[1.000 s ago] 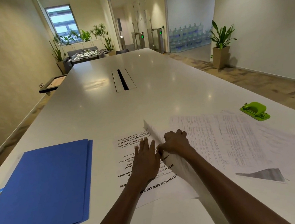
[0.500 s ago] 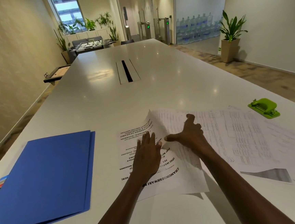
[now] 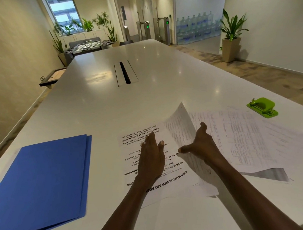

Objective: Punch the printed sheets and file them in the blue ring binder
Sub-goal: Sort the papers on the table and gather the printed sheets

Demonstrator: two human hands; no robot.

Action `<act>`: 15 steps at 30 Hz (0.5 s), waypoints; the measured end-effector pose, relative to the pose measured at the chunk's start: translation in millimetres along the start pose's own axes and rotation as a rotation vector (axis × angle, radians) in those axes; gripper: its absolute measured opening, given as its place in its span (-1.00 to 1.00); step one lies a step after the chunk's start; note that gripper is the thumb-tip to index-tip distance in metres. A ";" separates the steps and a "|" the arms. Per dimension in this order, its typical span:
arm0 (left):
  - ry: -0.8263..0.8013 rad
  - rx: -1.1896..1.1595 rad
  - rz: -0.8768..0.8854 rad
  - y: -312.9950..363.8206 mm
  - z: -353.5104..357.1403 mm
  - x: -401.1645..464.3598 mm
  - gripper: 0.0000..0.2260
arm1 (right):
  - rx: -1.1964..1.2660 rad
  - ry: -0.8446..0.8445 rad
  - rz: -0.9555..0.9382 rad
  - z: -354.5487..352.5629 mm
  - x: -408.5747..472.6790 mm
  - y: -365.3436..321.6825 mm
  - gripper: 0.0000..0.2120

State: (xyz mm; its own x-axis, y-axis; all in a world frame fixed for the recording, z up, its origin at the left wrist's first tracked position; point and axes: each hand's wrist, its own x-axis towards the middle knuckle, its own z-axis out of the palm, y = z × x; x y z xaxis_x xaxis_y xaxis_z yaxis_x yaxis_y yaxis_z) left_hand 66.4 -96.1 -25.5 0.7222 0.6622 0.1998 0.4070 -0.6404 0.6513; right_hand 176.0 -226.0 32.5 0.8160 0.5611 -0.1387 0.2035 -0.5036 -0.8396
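Head view: left hand (image 3: 151, 158) lies flat, fingers straight, on a printed sheet (image 3: 142, 139), hiding its middle lines. Right hand (image 3: 202, 145), thumb spread wide, lifts another sheet (image 3: 180, 128); its fingers are hidden behind the paper. Binder (image 3: 41, 181), closed, lies left, its near corner cut off. Punch (image 3: 262, 107) sits far right.

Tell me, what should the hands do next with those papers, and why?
Probably gather the sheets into one stack. The right hand has one sheet half lifted, the left hand lies flat on the bold-print page, more pages lie spread out, and the green punch and closed blue binder are untouched.
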 end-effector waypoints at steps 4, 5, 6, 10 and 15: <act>0.046 -0.160 -0.078 -2.6 1.0 2.1 -0.49 | -0.067 0.013 -0.035 -0.6 0.2 0.7 0.09; 0.076 -0.201 -0.091 -2.7 -0.2 2.7 -0.50 | -0.064 0.014 -0.041 -1.5 0.7 0.8 0.09; 0.108 -0.242 -0.101 -2.2 -1.9 3.4 -0.51 | -0.058 0.015 -0.052 -1.9 1.3 1.2 0.09; 0.236 -0.357 -0.120 1.5 -9.7 3.8 -0.56 | -0.036 0.022 -0.118 -1.5 2.6 2.7 0.00; 0.396 -0.397 -0.166 -5.4 -20.2 6.4 -0.58 | 0.083 0.020 -0.190 -2.8 -2.1 -0.3 -0.20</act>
State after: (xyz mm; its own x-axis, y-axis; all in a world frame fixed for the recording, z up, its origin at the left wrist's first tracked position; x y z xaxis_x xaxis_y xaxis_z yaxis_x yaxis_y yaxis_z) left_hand 57.5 -80.5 -13.0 0.3721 0.8849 0.2803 0.2005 -0.3715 0.9065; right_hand 175.7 -228.9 34.5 0.7778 0.6275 0.0360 0.3104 -0.3337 -0.8901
